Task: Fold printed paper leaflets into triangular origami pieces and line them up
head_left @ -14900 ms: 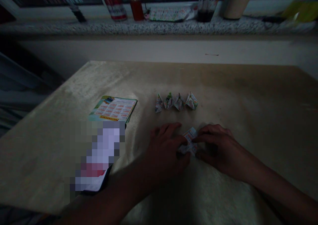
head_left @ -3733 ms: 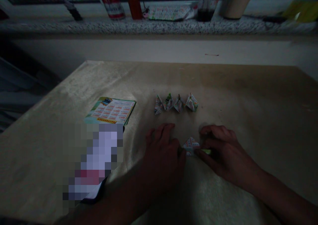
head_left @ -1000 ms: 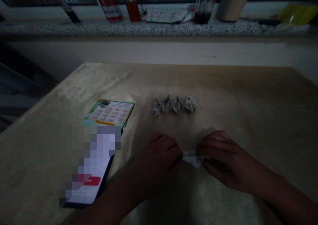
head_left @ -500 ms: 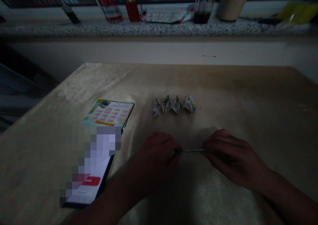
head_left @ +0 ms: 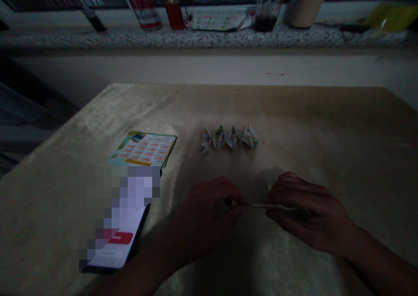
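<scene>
Between my hands, a thin folded piece of paper (head_left: 257, 206) is seen edge-on, low over the table. My left hand (head_left: 212, 213) pinches its left end between thumb and fingertips. The fingers of my right hand (head_left: 307, 211) are closed on the right part, which the hand partly hides. Farther back stands a row of several small folded paper boats or similar shapes (head_left: 232, 138), made from printed paper. To the left lies a stack of printed cards (head_left: 143, 149) with a calendar-like grid, and below it a lit phone (head_left: 112, 250), partly blurred out.
A beige table (head_left: 326, 117) reaches to the wall. On the speckled stone sill (head_left: 202, 39) behind stand a red can (head_left: 143, 6), a red bottle (head_left: 174, 13), a patterned packet (head_left: 217, 20), a cup with dark liquid (head_left: 266, 11) and a beige cylinder (head_left: 308, 4).
My left hand has shifted slightly right, toward my right hand, and its grip looks more like a fingertip pinch. The paper sits a little lower. Other things are unmoved.
</scene>
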{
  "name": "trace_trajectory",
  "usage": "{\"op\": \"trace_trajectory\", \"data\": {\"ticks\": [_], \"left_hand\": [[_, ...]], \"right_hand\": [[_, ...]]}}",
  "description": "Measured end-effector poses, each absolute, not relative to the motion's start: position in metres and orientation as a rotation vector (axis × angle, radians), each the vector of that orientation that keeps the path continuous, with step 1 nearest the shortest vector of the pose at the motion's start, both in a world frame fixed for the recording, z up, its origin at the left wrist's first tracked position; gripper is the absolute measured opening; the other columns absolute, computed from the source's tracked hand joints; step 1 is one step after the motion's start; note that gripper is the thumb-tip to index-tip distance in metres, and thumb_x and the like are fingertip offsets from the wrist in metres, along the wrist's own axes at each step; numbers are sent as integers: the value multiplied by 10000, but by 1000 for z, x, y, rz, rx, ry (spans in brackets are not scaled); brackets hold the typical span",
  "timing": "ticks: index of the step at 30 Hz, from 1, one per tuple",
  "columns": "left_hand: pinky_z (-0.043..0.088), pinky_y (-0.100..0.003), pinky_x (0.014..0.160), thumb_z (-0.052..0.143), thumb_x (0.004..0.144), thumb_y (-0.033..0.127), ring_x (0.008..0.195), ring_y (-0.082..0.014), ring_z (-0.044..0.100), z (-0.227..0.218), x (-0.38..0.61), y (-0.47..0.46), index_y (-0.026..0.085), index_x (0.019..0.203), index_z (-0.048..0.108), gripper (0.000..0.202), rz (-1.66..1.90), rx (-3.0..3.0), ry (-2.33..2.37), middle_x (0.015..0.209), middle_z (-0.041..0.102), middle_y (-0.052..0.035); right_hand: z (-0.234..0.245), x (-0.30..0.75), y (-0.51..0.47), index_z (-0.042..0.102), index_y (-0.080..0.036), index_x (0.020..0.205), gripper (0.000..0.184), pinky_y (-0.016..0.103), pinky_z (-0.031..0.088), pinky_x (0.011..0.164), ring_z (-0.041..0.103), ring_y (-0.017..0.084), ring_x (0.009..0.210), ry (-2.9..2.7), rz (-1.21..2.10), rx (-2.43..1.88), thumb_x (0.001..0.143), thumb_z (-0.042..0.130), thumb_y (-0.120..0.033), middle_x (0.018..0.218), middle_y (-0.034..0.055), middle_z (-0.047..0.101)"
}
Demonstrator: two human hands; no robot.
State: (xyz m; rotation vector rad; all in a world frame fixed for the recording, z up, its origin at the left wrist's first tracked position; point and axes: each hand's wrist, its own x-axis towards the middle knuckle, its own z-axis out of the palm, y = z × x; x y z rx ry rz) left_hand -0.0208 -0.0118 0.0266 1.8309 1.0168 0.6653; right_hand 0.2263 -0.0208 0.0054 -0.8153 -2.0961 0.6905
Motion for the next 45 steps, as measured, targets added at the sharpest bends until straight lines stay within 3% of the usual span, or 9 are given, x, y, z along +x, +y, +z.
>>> {"op": "trace_trajectory", "data": {"ticks": [7,11,15,20,25,32,35,40,45], "left_hand": [[497,-253,801,719,862,110,865,-128,681,27,-20,-16,219,880,733,111,645,1631,956,901,729,32],[476,-229,714,711,876,161,784,-112,649,28,-20,-16,225,897,748,77,542,1453,955,824,723,40],[446,-207,620,727,839,191,646,-88,581,27,-16,-16,164,831,709,34,495,1145,863,718,654,34],[425,-205,606,776,810,253,634,-87,547,25,-16,-14,133,829,679,155,470,1040,806,699,622,24],[423,-215,638,757,791,195,668,-93,533,27,-16,-15,143,824,677,101,486,1137,854,716,618,33],[404,-212,631,778,759,187,670,-93,533,27,-15,-15,146,784,684,106,514,1092,857,710,625,34],[399,-214,622,795,762,222,659,-94,533,25,-16,-16,142,788,687,137,519,1012,832,708,628,26],[412,-222,651,800,775,232,690,-99,550,21,-15,-16,131,808,682,158,538,965,792,753,640,7],[392,-208,604,787,791,229,659,-86,517,20,-10,-16,141,856,647,177,595,977,837,743,611,30]], "right_hand": [[8,225,-21,713,-161,1066,233,406,498,727,670,191,724,-2085,676,-665,876,670,-34,819,58,730],[11,226,-21,717,-151,1071,193,407,498,702,670,196,704,-2049,642,-642,898,671,-77,807,64,730],[13,227,-23,722,-161,1076,149,414,508,727,679,200,730,-2096,574,-619,940,662,-147,836,66,746],[12,229,-24,733,-138,1049,126,407,502,746,686,198,752,-2170,536,-596,957,654,-173,843,76,755],[13,226,-24,731,-121,1035,125,407,498,722,669,195,736,-2145,525,-587,960,644,-171,837,79,754],[21,223,-32,724,-256,964,124,379,544,758,712,198,835,-2141,424,-744,896,719,-153,962,20,774],[23,223,-33,697,-239,1064,190,356,552,733,711,189,822,-2110,453,-792,890,718,-164,941,21,763],[18,225,-33,677,-224,1100,247,380,498,871,692,181,945,-2184,423,-691,896,699,-87,1055,17,763],[10,230,-34,654,-179,1219,340,387,477,907,663,196,987,-2169,464,-815,893,728,-114,1075,46,732]]}}
